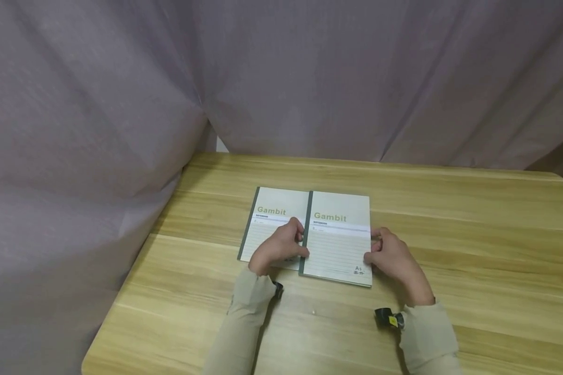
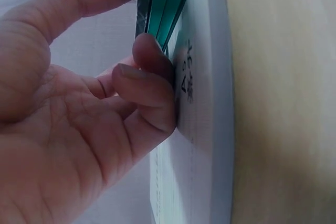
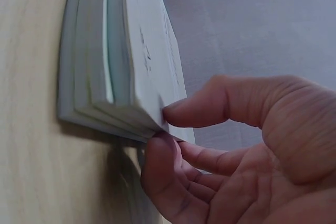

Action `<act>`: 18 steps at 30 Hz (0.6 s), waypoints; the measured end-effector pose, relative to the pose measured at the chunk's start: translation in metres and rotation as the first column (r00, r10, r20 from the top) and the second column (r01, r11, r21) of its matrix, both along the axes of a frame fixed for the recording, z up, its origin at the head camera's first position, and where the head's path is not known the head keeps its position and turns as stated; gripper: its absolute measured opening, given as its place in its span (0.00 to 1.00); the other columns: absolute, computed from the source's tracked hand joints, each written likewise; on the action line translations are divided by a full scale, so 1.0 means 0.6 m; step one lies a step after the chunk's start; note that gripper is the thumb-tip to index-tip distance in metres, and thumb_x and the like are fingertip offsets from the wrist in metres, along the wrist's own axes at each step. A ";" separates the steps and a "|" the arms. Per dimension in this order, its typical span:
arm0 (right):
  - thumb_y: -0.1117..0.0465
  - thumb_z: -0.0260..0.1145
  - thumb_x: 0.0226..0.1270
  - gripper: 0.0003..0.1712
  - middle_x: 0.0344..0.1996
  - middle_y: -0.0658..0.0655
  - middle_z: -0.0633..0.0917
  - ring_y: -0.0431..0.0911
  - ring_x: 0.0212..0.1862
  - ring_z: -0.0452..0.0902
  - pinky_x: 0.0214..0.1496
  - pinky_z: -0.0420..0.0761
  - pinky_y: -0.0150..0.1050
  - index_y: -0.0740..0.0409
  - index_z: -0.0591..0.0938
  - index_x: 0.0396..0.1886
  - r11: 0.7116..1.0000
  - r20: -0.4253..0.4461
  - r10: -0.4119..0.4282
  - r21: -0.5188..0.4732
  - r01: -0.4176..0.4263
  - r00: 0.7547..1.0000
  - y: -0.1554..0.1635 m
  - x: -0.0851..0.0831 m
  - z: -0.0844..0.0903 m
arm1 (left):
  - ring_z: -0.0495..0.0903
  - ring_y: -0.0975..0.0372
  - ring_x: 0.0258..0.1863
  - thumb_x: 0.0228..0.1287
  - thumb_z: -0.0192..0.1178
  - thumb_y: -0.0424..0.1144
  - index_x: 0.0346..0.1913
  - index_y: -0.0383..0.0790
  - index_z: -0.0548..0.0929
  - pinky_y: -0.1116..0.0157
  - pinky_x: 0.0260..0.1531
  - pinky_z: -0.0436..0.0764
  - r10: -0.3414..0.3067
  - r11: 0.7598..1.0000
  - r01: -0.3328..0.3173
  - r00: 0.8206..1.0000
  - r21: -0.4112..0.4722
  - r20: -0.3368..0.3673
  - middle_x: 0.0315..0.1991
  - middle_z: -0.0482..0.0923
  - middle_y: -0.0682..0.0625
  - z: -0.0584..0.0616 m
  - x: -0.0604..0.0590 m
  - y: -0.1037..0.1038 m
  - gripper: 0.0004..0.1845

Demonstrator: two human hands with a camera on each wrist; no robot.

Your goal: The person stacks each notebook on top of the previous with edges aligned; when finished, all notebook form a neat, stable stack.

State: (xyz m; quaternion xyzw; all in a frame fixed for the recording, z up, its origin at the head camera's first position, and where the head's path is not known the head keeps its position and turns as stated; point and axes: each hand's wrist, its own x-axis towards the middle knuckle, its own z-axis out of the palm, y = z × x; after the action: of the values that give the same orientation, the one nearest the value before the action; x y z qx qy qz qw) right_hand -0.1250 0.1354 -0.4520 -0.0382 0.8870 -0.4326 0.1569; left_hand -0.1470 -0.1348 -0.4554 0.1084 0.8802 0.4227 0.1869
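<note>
Both sleeves reach in from the table's (image 1: 450,208) near edge: the left hand (image 1: 279,250) curls against the spine side of a notebook stack (image 1: 338,239), the right hand (image 1: 394,260) pinches its outer edge, seemingly squaring it mid-table beside another notebook (image 1: 272,219).

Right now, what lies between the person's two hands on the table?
In the head view, the right-hand Gambit notebook spans the gap: the left hand grips its spine edge, the right hand pinches its outer edge.
</note>
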 end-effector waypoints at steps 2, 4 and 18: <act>0.72 0.64 0.54 0.38 0.33 0.63 0.78 0.47 0.29 0.75 0.28 0.79 0.38 0.82 0.62 0.64 1.000 0.004 0.000 0.000 0.000 1.000 0.000 0.000 -0.001 | 0.69 0.61 0.32 0.50 0.71 0.26 0.47 0.33 0.70 0.68 0.33 0.69 -0.002 1.000 0.002 1.000 -0.006 -0.005 0.35 0.71 0.48 -0.001 0.000 0.000 0.24; 0.72 0.64 0.54 0.38 0.33 0.62 0.78 0.47 0.28 0.75 0.28 0.79 0.38 0.82 0.62 0.64 1.000 0.009 0.004 -0.002 -0.004 1.000 0.000 0.000 -0.001 | 0.69 0.61 0.32 0.50 0.71 0.26 0.47 0.33 0.70 0.68 0.33 0.69 0.001 1.000 -0.001 1.000 -0.016 -0.004 0.35 0.70 0.48 -0.001 0.001 0.000 0.24; 0.67 0.60 0.62 0.30 0.38 0.66 0.82 0.53 0.38 0.77 0.38 0.75 0.42 0.81 0.69 0.61 0.997 -0.081 -0.004 0.079 0.011 0.997 0.006 -0.006 0.010 | 0.75 0.63 0.27 0.66 0.62 0.34 0.54 0.29 0.76 0.69 0.31 0.74 0.035 0.998 -0.034 0.999 0.055 -0.021 0.34 0.77 0.48 0.002 -0.007 -0.022 0.17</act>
State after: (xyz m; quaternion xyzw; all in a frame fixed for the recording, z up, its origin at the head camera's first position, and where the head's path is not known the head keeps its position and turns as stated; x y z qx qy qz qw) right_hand -0.1287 0.1390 -0.4460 -0.0460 0.9092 -0.3959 0.1207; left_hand -0.1510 -0.1483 -0.4540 0.1027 0.8720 0.4485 0.1668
